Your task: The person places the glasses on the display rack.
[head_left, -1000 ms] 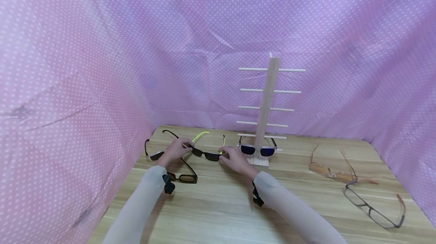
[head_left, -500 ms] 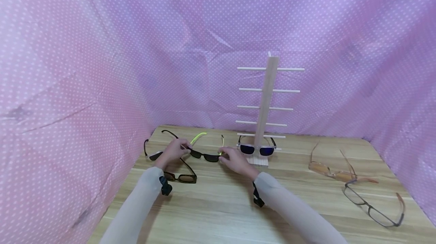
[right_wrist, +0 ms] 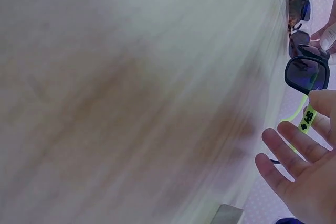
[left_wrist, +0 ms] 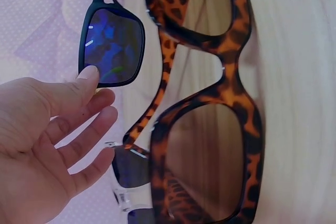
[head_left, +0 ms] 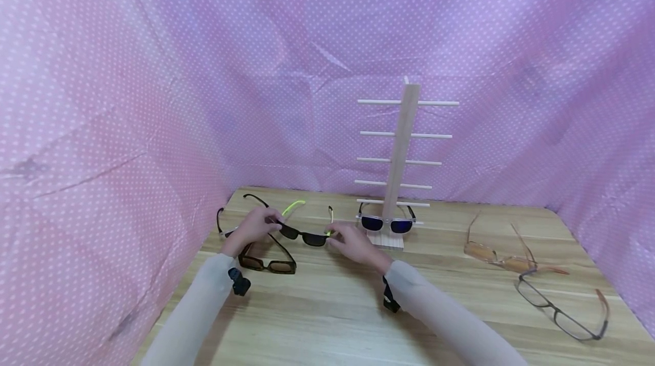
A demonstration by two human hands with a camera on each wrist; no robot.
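Note:
Black-framed sunglasses (head_left: 302, 235) with yellow-green temples are held between both hands in the head view. My left hand (head_left: 255, 226) pinches their left end; in the left wrist view its thumb presses the corner of the dark lens (left_wrist: 113, 48), the other fingers curving loosely below. At the other end, my right hand (head_left: 353, 244) pinches the frame near the hinge, beside the yellow-green temple (right_wrist: 308, 119). Tortoiseshell sunglasses (head_left: 267, 265) lie on the table just nearer than the left hand. Clear-framed sunglasses (left_wrist: 131, 166) are partly hidden behind that hand.
Right of the hands rises a wooden display stand (head_left: 401, 150) with several crossbars. Sunglasses with blue-black lenses (head_left: 386, 225) hang at its lowest part. Orange-tinted glasses (head_left: 498, 257) and dark-rimmed clear glasses (head_left: 555, 309) lie on the wooden table (head_left: 327, 315) at right. Pink dotted cloth (head_left: 286, 70) surrounds it.
The black sunglasses have shifted slightly left and nearer, with both hands on them. My left hand has moved left, uncovering more of the tortoiseshell sunglasses.

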